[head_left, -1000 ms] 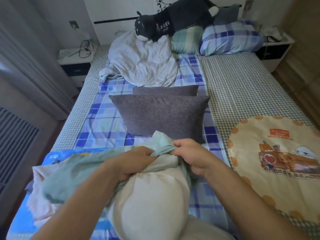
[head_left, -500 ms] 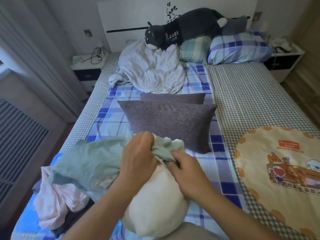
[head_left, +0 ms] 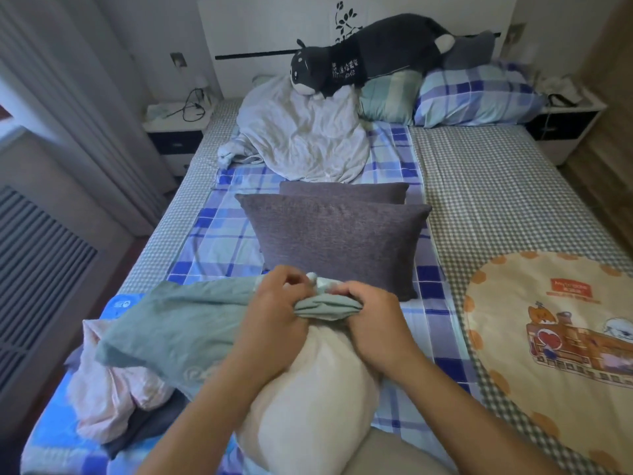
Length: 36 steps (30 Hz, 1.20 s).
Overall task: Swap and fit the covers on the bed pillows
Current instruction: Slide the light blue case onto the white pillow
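Bare white pillow [head_left: 308,389] stands on end at the near edge of the bed [head_left: 496,186], against your lap. Green cover [head_left: 178,323] bunched over its top end, rest trailing left. Your left hand [head_left: 274,317] and right hand [head_left: 373,320] both grip the bunched cover edge, fingers curled. Two grey cushions [head_left: 339,234] just beyond. Pink cloth heap [head_left: 106,392] to the left, under the cover's tail.

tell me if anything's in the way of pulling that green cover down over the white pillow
Nothing visible blocks it. Both the left hand and right hand already grip the bunched green cover at the far end of the white pillow; the pillow's near length lies bare except for the forearms over it.
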### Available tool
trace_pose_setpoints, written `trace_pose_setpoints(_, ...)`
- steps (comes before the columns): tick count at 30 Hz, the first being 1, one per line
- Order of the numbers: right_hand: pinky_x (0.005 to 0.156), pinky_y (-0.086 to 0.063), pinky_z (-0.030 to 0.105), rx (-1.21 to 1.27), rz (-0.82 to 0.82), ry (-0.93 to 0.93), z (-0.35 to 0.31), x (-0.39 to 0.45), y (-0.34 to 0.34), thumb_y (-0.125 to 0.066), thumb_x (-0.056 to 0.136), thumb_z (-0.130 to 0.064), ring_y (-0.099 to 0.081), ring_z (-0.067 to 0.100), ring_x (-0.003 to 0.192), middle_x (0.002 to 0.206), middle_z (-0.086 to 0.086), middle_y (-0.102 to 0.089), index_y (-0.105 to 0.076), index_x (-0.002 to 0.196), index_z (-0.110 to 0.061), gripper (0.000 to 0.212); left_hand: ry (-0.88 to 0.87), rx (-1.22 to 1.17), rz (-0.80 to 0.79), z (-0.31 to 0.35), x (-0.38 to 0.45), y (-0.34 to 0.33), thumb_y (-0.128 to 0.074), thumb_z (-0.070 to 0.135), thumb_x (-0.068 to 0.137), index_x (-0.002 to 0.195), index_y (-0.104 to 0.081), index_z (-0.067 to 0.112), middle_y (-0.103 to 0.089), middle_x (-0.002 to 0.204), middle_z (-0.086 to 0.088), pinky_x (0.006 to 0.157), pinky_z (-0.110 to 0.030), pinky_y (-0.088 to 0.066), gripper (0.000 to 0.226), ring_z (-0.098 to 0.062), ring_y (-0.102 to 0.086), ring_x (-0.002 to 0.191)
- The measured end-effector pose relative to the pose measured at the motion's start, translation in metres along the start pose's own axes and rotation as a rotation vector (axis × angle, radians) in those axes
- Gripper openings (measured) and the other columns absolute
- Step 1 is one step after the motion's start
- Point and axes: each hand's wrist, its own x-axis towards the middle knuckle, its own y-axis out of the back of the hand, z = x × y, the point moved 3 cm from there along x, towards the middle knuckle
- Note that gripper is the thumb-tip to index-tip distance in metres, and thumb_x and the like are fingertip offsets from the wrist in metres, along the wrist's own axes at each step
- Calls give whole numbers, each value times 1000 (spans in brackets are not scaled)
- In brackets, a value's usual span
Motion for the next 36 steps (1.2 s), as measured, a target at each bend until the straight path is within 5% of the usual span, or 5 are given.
trace_pose_setpoints(6, 90, -53, 33, 691, -626, -492, -6, 16, 12, -56, 90, 10, -64, 25, 98, 110, 20, -67, -61, 125, 3, 37, 617, -1045, -552, -16, 11, 18, -73, 10, 74, 104, -65, 11, -62, 104, -24, 86, -41, -47, 31, -33, -59, 97)
trace_pose_setpoints(10, 99, -50, 38, 967, -703, -543, 3, 16, 6, -56, 82, 3, -62, 31, 109, 125, 25, -61, -50, 137, 7, 55, 555, -945, -599, -14, 2, 3, -84, 16, 76, 105, -58, 15, -63, 103, -19, 92, -46, -44, 39, -28, -59, 95)
trace_pose_setpoints(20, 110, -45, 40, 606, -680, -436, -5, 9, 24, -69, 90, -5, -64, 22, 121, 132, 4, -67, -35, 151, -31, 74, -220, -55, 144, 8, -4, 5, -71, 17, 72, 88, -61, 29, -60, 79, 11, 67, -28, -44, 22, -12, -57, 73)
trace_pose_setpoints(29, 96, -54, 26, 211, -879, -318, -30, 7, 32, -73, 89, -11, -68, 19, 111, 120, 6, -71, -62, 130, -21, 44, -161, -187, 136, 10, 8, 1, -56, -18, 74, 78, -58, 11, -52, 86, 6, 67, -18, -39, 29, -6, -52, 74)
trace_pose_setpoints(36, 121, -24, 55, 917, -939, -310, -19, 14, 20, -43, 98, 4, -33, 46, 142, 153, 31, -35, -35, 152, -6, 56, -172, -85, 151, -3, 10, -9, -54, -9, 82, 82, -61, 8, -46, 92, 8, 74, -7, -35, 18, 5, -49, 81)
